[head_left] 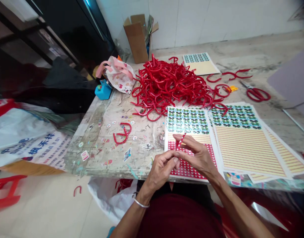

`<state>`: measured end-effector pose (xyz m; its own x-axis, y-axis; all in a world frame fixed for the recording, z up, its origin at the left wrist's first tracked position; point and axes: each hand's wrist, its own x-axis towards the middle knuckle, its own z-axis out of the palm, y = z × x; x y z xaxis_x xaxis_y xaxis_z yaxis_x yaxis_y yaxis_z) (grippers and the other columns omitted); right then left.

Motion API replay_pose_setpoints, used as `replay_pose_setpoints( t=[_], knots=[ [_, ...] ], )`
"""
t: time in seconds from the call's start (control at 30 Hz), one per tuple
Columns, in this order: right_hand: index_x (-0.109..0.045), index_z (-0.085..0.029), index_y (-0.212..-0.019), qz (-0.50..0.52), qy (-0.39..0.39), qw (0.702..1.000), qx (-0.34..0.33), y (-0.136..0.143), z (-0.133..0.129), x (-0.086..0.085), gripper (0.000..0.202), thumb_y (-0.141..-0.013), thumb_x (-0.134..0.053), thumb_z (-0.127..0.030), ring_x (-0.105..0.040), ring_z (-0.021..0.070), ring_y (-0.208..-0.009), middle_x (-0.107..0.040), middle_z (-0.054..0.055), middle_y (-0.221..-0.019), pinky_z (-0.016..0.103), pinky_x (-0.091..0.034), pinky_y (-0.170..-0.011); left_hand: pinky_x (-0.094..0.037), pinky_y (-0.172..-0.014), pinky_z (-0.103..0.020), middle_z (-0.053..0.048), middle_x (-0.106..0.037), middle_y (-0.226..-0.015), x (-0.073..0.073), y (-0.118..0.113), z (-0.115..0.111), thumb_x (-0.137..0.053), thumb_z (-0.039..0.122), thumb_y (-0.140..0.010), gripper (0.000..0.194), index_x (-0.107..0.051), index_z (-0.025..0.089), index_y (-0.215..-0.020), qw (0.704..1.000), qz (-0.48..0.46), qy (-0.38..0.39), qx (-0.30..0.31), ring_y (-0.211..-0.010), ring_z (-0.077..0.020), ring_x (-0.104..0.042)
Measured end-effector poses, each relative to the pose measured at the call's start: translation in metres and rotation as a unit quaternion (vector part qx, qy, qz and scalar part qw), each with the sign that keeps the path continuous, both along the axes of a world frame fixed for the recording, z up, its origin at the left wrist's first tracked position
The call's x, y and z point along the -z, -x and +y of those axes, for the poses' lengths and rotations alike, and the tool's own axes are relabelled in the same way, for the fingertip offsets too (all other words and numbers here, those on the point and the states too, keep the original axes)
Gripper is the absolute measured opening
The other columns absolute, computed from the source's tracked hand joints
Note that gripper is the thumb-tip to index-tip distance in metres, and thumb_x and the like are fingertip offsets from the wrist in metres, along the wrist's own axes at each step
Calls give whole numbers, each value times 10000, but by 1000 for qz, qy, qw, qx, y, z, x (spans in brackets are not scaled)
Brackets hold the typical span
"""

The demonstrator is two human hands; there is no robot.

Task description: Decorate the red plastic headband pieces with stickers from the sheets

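Note:
My left hand (162,168) and my right hand (195,154) meet over a sticker sheet (187,120) at the table's front edge. Between them is a narrow red strip with pale marks (181,141), its upper end sticking up near my right fingertips. The fingers of both hands are closed around its lower part, which they partly hide. Under the hands, the sheet shows red rows with pale shapes; its top rows are blue and green. A large pile of curved red bands (171,84) lies behind the sheet.
More sheets (248,148) overlap at the right. Red-handled scissors (257,94) lie behind them. A cardboard box (136,41), a white bag with pink handles (120,76) and a blue tape dispenser (103,91) stand at the back left. Loose red bands (122,134) lie left of my hands.

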<state>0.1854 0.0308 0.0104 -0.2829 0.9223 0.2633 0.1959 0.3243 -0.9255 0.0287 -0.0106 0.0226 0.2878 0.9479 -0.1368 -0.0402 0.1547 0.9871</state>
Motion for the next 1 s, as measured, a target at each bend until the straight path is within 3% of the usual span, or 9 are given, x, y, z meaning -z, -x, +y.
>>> replay_pose_setpoints(
  t=[0.13,0.23,0.47,0.73,1.0],
  knots=[
    [-550,-275,-1229,18,59,998,-11,-2,-1,-3,527,-726,-705,-303,-493,233,-1179,-537,66,-1268,366,-526,-890,-328,-576,-215,24,-464,-608,3,3,-1,-460,250,-875,189,-591,132,-807,1000,2,-17,8,-572,-85,-404],
    [-556,-251,-1213,17,92,995,-19,-3,0,-3,538,-705,-724,-312,-542,224,-1113,-571,72,-1192,361,-530,-882,-347,-597,-217,13,-489,-617,3,4,-1,-466,237,-871,199,-600,128,-772,999,2,-29,18,-594,-91,-430],
    [-579,-210,-1179,-20,27,999,-7,1,2,1,533,-682,-742,-311,-590,202,-914,-604,80,-1052,371,-519,-800,-430,-696,-241,-24,-594,-728,1,0,-2,-452,204,-875,189,-616,125,-929,1000,-5,13,5,-701,-126,-553],
    [-549,-222,-1195,-12,61,998,5,3,-3,5,555,-684,-743,-316,-570,189,-899,-610,76,-1093,357,-488,-807,-405,-655,-229,-16,-572,-697,9,1,-5,-461,232,-873,198,-622,133,-814,998,59,-15,-17,-669,-122,-517],
    [-573,-228,-1175,16,96,995,12,0,-4,3,536,-675,-748,-305,-508,139,-721,-635,52,-970,309,-476,-678,-406,-682,-235,-25,-604,-768,10,0,-5,-498,228,-852,187,-655,133,-888,997,61,-47,-30,-722,-141,-522]
  ],
)
